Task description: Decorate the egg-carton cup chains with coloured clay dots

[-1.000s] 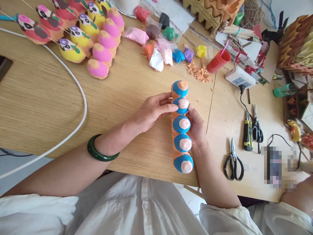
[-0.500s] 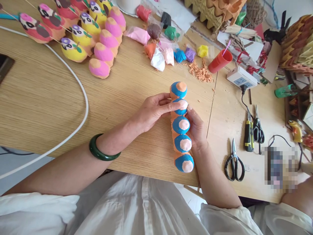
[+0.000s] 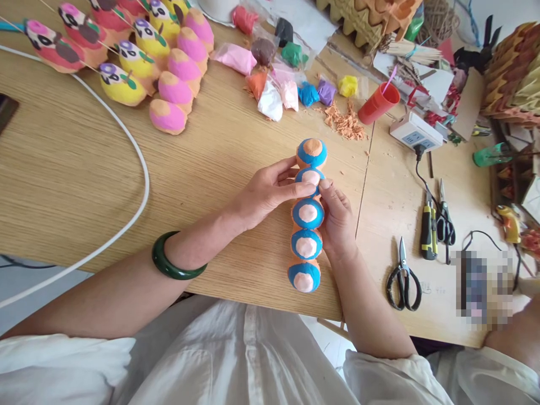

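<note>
As the left hand (image 3: 265,191) gripped the knobbly, five-domed strip (image 3: 307,212) above the smooth wood-grained table (image 3: 248,264), I could see its thumb lying across the second dome (image 3: 310,178) from the far end; the right hand (image 3: 338,220) pinched the opposite side. Blue coats (image 3: 296,246) ringed four pale, lumpy caps (image 3: 306,247). Curly orange shreds (image 3: 346,124) lay beyond.

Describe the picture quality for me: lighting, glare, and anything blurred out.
Head view: light looks soft, with faint shine on the glossy, dark green, round bangle; head view: a pixelated block at lower right hides what lies behind it; head view: the orange-and-blue five-domed strip with pale pink caps reads fairly clearly.
</note>
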Tool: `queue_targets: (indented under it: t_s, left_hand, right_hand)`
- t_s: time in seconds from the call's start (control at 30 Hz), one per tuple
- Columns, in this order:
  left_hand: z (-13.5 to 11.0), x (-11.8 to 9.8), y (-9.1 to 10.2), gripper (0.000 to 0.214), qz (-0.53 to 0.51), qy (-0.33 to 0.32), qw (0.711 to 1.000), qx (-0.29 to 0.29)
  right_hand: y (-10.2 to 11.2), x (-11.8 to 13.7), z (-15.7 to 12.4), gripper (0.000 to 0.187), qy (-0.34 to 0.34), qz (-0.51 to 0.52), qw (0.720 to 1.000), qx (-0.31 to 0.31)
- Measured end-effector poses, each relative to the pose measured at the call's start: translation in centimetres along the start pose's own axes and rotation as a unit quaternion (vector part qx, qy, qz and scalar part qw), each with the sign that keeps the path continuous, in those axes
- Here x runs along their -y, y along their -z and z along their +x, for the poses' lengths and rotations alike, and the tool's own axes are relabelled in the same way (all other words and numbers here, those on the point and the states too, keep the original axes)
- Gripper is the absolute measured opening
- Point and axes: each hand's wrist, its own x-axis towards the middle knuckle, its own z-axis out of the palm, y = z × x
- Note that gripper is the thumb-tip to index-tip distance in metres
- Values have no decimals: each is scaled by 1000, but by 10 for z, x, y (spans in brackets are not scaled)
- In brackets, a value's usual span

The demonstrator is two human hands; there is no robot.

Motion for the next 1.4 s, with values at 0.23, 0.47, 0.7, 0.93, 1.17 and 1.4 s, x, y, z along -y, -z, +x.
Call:
queue_targets:
  t_s: [0.23, 0.47, 0.7, 0.93, 1.17, 1.4]
  left_hand:
    - [2, 11, 5, 64, 30, -52, 998, -21]
    - [-1, 0, 2, 56, 14, -16, 999, 37]
    - [-3, -4, -3, 45, 30, -32, 998, 36]
    - [1, 8, 3, 62, 44, -70, 997, -6]
    - [-1, 1, 0, 42, -16, -26, 998, 52]
    - [0, -3, 0, 49, -48, -5, 998, 33]
  right_hand:
    - [-3, 0, -5, 28, 31, -18, 999, 20]
    - [-2, -5, -6, 31, 87, -59, 994, 20]
    - [0, -5, -11, 30, 123, -77, 989, 22]
    - [-3, -5, -12, 32, 117, -70, 990, 20]
    - [-4, -2, -13, 26, 88, -51, 995, -2]
    - [-2, 0, -15, 30, 82, -34, 996, 9]
